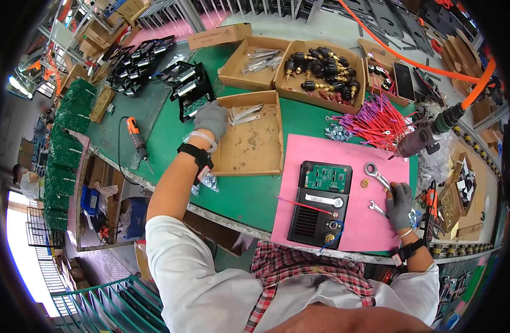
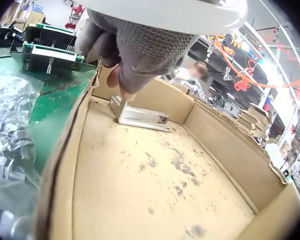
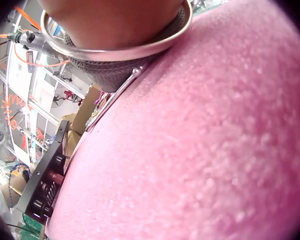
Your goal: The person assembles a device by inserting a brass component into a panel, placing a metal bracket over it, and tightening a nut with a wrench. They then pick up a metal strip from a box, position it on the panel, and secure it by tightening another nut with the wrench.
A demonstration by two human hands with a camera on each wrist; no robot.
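In the head view my left hand (image 1: 211,119), in a grey glove with bare fingertips, reaches over the left wall of a shallow cardboard box (image 1: 255,152). Thumb and finger pinch the end of a metal strip (image 2: 142,116) in the box. More silvery strips (image 1: 245,115) lie together there. On the pink mat (image 1: 371,238) my gloved right hand (image 1: 402,206) rests, its fingers curled over the handle of a ring wrench (image 1: 377,174). A smaller open-end wrench (image 1: 377,208) runs under the same hand. Left of it lies a black unit (image 1: 306,222) with a green circuit board (image 1: 325,177).
Behind stand boxes of metal strips (image 1: 260,62) and black-and-brass connectors (image 1: 324,72). Red and purple cables (image 1: 377,122) lie beyond the mat. A power driver (image 1: 424,139) hangs at right on an orange hose. An orange screwdriver (image 1: 137,139) lies at left, near black housings (image 1: 191,91).
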